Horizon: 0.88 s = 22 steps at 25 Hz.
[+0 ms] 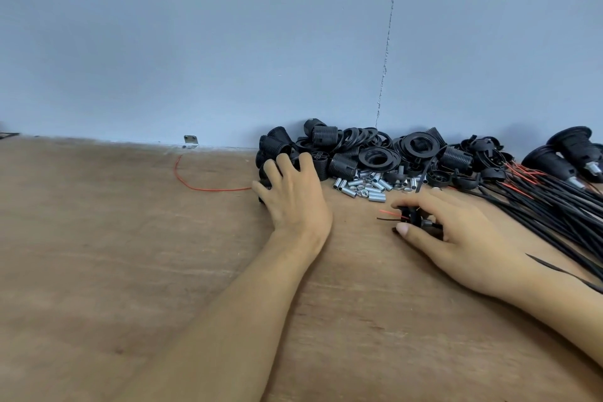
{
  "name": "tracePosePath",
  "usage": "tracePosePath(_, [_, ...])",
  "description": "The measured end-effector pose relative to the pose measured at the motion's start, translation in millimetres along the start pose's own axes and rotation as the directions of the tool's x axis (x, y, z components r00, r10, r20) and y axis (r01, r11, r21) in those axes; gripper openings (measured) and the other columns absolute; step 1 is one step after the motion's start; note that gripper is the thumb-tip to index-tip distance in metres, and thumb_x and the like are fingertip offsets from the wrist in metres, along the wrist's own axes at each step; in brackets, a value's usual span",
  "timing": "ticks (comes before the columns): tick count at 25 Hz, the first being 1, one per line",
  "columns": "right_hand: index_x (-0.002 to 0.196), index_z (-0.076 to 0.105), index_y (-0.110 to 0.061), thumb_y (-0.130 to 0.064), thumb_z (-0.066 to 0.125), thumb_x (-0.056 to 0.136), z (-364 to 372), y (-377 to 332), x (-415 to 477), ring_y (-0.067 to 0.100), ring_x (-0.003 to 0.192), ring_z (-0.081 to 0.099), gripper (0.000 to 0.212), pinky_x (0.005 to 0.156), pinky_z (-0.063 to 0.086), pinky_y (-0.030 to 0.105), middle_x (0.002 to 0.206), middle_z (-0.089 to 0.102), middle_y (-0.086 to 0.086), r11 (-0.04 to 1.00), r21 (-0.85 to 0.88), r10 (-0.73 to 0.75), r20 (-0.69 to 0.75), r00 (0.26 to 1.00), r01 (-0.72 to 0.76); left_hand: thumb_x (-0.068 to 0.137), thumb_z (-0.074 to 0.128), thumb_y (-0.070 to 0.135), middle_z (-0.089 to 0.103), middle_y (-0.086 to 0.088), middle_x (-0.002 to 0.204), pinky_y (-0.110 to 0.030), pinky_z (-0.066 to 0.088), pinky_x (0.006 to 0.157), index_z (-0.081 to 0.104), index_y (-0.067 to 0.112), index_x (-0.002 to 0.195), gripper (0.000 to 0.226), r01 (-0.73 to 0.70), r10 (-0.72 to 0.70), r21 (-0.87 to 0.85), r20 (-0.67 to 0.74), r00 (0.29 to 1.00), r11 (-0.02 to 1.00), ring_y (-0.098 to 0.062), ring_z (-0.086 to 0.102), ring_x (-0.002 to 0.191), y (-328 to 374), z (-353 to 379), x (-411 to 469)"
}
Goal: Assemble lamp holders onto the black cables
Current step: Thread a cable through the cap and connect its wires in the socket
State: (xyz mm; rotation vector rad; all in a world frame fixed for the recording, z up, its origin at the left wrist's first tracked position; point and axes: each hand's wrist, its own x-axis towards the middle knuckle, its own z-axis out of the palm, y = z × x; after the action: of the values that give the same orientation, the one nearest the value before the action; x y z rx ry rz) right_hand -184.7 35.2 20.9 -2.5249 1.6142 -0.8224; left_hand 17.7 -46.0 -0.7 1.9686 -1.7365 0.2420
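Left hand: palm down, fingers curled round a black threaded lamp holder body at the left end of the pile of lamp holder parts. Grasp confirmed at thumb and fingertips.

Right hand: lies in front of the pile, towards its right half. Thumb and forefinger pinch a small black fitting just above the tabletop. Bare wire ends, one red and one black, project from the fitting towards the left hand. The cable behind them is hidden under the palm.

Pile: rings, threaded bodies and caps, all black, heaped against the blue-grey wall.

Metal sleeves and nuts: loose, touching the front edge of the pile, between the two hands.

Bundle of black cables: fans out from the right end of the pile and passes beside the right hand; red strands show at its upper end.

Assembled lamp holders: lie right of the pile, near the wall.

Red wire: loose, curved, left of the pile.

Metal bracket: at the wall foot, left of the pile.
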Motion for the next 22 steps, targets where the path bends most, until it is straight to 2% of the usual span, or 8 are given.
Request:
tracePosePath(5, [0.123, 0.063, -0.031, -0.028, 0.068, 0.094, 4.5, 8.0, 0.6, -0.029, 0.094, 0.041, 0.029, 0.076, 0.027, -0.006, 0.097, 0.051, -0.027, 0.999, 0.022, 0.042, -0.027, 0.999, -0.041, 0.08, 0.067, 0.008, 0.041, -0.006, 0.131, -0.044, 0.037, 0.097, 0.046, 0.025, 0.126, 0.053, -0.039, 0.037, -0.043, -0.034, 0.999, 0.998, -0.029, 0.038, 0.121, 5.0, -5.9, -4.1])
tracePosePath(8, [0.126, 0.061, -0.03, -0.02, 0.067, 0.094, 8.2, 20.4, 1.5, -0.008, 0.095, 0.053, 0.034, 0.076, 0.032, 0.0, 0.108, 0.06, -0.012, 0.994, 0.05, 0.103, -0.047, 0.994, -0.1, 0.073, 0.06, 0.001, 0.045, -0.003, 0.119, -0.034, 0.037, 0.087, 0.055, 0.021, 0.116, 0.047, -0.205, 0.188, -0.259, -0.091, 0.978, 0.944, -0.024, 0.038, 0.107, 26.0, -7.6, -23.7])
tracePosePath(11, [0.13, 0.061, -0.03, -0.016, 0.061, 0.095, 7.8, 33.1, 2.5, 0.013, 0.101, 0.055, 0.038, 0.082, 0.037, 0.019, 0.111, 0.059, -0.003, 0.986, 0.04, 0.163, -0.034, 0.986, -0.161, 0.073, 0.057, -0.003, 0.047, 0.005, 0.106, -0.017, 0.032, 0.076, 0.061, 0.023, 0.101, 0.038, -0.221, 0.274, -0.662, -0.024, 0.961, 0.716, -0.013, 0.042, 0.098, 52.8, -5.7, -45.1])
tracePosePath(14, [0.129, 0.064, -0.03, -0.01, 0.057, 0.097, 4.4, 44.4, 0.3, 0.006, 0.102, 0.049, 0.038, 0.084, 0.032, 0.015, 0.114, 0.058, -0.005, 0.98, 0.079, 0.186, -0.058, 0.981, -0.181, 0.075, 0.067, 0.002, 0.056, 0.011, 0.104, -0.004, 0.036, 0.075, 0.062, 0.03, 0.088, 0.032, -0.034, 0.264, -0.851, 0.124, 0.957, 0.525, 0.007, 0.052, 0.095, 62.8, -4.8, -46.8])
tracePosePath(16, [0.128, 0.064, -0.029, -0.007, 0.053, 0.099, 4.0, 50.1, -0.6, 0.001, 0.102, 0.044, 0.039, 0.083, 0.028, 0.004, 0.116, 0.056, -0.005, 0.978, 0.092, 0.192, -0.068, 0.979, -0.185, 0.07, 0.072, 0.006, 0.067, 0.013, 0.098, -0.007, 0.043, 0.073, 0.066, 0.032, 0.085, 0.031, 0.078, 0.237, -0.89, 0.203, 0.95, 0.449, 0.008, 0.059, 0.09, 58.2, -1.8, -40.9])
tracePosePath(18, [0.126, 0.066, -0.028, -0.007, 0.052, 0.099, 4.6, 53.5, -0.8, 0.0, 0.102, 0.043, 0.037, 0.083, 0.026, 0.001, 0.118, 0.055, -0.005, 0.977, 0.088, 0.2, -0.056, 0.978, -0.195, 0.061, 0.072, 0.011, 0.072, 0.013, 0.093, -0.016, 0.053, 0.074, 0.068, 0.035, 0.084, 0.034, 0.122, 0.257, -0.897, 0.249, 0.934, 0.424, -0.001, 0.067, 0.087, 50.8, -0.3, -35.8])
tracePosePath(20, [0.121, 0.067, -0.028, -0.011, 0.057, 0.098, 5.3, 54.6, -1.3, 0.0, 0.099, 0.043, 0.031, 0.08, 0.028, 0.005, 0.117, 0.056, -0.005, 0.977, 0.079, 0.201, -0.052, 0.978, -0.196, 0.061, 0.074, 0.008, 0.071, 0.008, 0.105, -0.033, 0.058, 0.089, 0.067, 0.035, 0.094, 0.043, 0.096, 0.309, -0.861, 0.281, 0.909, 0.5, -0.013, 0.07, 0.097, 45.3, 1.2, -31.0])
tracePosePath(22, [0.112, 0.07, -0.029, -0.015, 0.062, 0.096, 4.5, 54.1, -2.8, 0.004, 0.098, 0.049, 0.023, 0.079, 0.031, 0.012, 0.112, 0.059, -0.005, 0.979, 0.095, 0.19, -0.076, 0.979, -0.182, 0.071, 0.078, 0.0, 0.067, 0.005, 0.117, -0.042, 0.054, 0.099, 0.066, 0.028, 0.108, 0.048, 0.012, 0.351, -0.818, 0.26, 0.899, 0.575, -0.017, 0.067, 0.107, 42.3, 3.9, -27.4])
